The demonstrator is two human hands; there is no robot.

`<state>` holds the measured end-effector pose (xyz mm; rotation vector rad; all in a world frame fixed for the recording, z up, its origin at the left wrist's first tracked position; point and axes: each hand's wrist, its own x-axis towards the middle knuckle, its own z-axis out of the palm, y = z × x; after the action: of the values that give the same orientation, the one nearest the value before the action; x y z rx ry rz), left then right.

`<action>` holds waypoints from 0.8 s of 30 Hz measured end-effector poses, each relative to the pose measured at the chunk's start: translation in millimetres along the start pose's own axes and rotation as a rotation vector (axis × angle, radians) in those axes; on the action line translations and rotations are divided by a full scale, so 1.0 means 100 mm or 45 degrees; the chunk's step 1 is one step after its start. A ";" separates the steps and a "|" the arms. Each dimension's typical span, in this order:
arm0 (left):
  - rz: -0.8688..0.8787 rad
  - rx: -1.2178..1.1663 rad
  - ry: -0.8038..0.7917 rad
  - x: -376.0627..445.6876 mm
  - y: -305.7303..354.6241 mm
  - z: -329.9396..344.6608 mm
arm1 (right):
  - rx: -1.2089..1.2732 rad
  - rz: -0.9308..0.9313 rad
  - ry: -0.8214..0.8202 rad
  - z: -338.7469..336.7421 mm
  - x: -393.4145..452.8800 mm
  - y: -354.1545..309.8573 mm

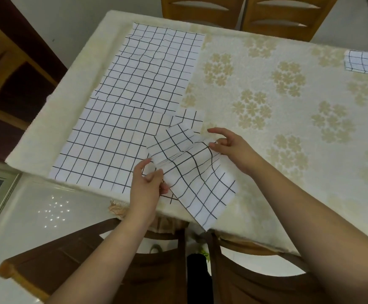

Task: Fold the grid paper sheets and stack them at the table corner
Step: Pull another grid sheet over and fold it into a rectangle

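While the table [266,69] lies under a cream cloth with pale gold flower prints, we hold one grid paper sheet [192,172] above its near edge. Our left hand [147,185] pinches the sheet's left edge between thumb and curled fingers. Our right hand [229,145] pinches the sheet's upper right corner, with the forefinger raised and loosely bent above it. The sheet is bowed and creased across its middle, its lower part hanging past the table edge toward us.

Two more sheets lie flat on the left side of the table. The far sheet [154,69] reaches toward the far left corner, and the near sheet [104,150] lies just in front of it, their edges overlapping. The held sheet covers the near sheet's right corner. At the far right edge of the view, a folded sheet [365,62] rests on the table, well apart from the others.

Two light wooden chairs [244,12] stand beyond the table. Two dark wooden chairs [156,270] stand below our arms on the near side, over a glossy white floor [36,216].
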<state>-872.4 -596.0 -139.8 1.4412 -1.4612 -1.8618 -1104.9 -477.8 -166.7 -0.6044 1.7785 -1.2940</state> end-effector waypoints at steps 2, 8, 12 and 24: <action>0.140 0.151 -0.062 0.00 0.09 -0.04 | -0.036 -0.065 0.020 -0.02 -0.11 -0.07; 0.592 0.689 -0.103 0.07 0.41 -0.12 | -0.167 -0.191 0.187 -0.07 -0.49 -0.37; 0.826 0.841 -0.117 0.04 0.60 -0.14 | -0.258 -0.255 0.337 -0.06 -0.76 -0.54; 1.121 0.863 -0.469 -0.01 1.03 -0.13 | -0.522 -0.315 0.634 0.08 -1.38 -0.81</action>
<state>-890.8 -642.6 -48.6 0.4392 -2.5164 -1.1255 -1031.6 -404.3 -45.1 -0.7963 2.4791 -1.3296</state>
